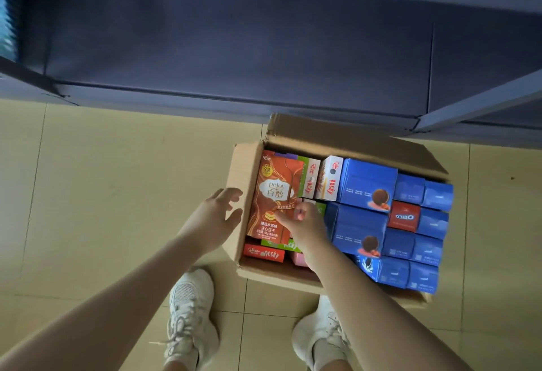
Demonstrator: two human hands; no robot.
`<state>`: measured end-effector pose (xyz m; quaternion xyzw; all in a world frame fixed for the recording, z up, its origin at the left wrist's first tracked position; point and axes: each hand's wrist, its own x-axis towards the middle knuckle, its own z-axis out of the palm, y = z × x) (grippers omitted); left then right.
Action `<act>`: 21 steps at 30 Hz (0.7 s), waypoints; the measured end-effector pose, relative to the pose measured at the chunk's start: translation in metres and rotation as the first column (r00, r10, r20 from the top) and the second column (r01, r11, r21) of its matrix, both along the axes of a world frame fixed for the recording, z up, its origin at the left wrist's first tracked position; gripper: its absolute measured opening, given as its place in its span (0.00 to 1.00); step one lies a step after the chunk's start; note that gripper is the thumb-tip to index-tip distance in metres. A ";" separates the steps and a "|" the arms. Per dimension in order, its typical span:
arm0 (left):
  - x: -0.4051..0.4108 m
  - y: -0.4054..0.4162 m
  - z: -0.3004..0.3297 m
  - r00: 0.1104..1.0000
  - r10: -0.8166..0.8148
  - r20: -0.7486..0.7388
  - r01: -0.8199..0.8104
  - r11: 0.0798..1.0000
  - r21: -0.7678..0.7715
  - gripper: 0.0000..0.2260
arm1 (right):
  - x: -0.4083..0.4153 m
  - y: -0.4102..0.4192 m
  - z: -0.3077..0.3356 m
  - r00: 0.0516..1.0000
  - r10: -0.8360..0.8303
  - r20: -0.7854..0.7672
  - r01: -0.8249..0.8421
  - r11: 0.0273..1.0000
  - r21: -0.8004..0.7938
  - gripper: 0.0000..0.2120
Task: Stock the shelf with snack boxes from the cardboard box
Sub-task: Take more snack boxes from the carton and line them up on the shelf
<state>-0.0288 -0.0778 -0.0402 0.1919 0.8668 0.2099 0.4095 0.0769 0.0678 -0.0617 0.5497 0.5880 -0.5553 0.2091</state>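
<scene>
Your right hand (302, 221) pinches the Pejoy box (274, 197) at its right edge, long axis running away from you; your left hand (218, 212), fingers loosely spread, hovers at the carton's (243, 165) left wall.

The right hand (305, 221) covers the lower right edge of the orange Pejoy box (271, 197) and most of a pink box (299, 257) beneath the wrist, and its fingertips blend into the packaging, so the grip cannot be read. The small print on the blue Oreo boxes (363, 183) is too blurred to read. The picture's edges cut off the shelf (234, 33) and both forearms, and the near right corner of the cardboard box (243, 171) hides under the blue boxes.
</scene>
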 end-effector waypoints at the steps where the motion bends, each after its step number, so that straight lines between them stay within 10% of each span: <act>1: 0.001 0.001 0.000 1.000 0.003 0.002 -0.003 1.000 0.003 0.16 | 0.000 0.002 -0.002 1.000 0.022 0.012 -0.022 1.000 0.014 0.23; 14: -0.001 -0.018 -0.006 0.996 0.087 -0.030 -0.086 0.995 0.052 0.14 | -0.003 -0.038 -0.007 0.994 -0.049 -0.097 0.077 0.948 0.309 0.23; 21: 0.000 -0.005 0.021 0.955 0.260 0.146 -0.271 0.960 0.064 0.14 | -0.002 -0.016 0.038 0.957 -0.185 -0.222 0.174 0.982 -0.070 0.08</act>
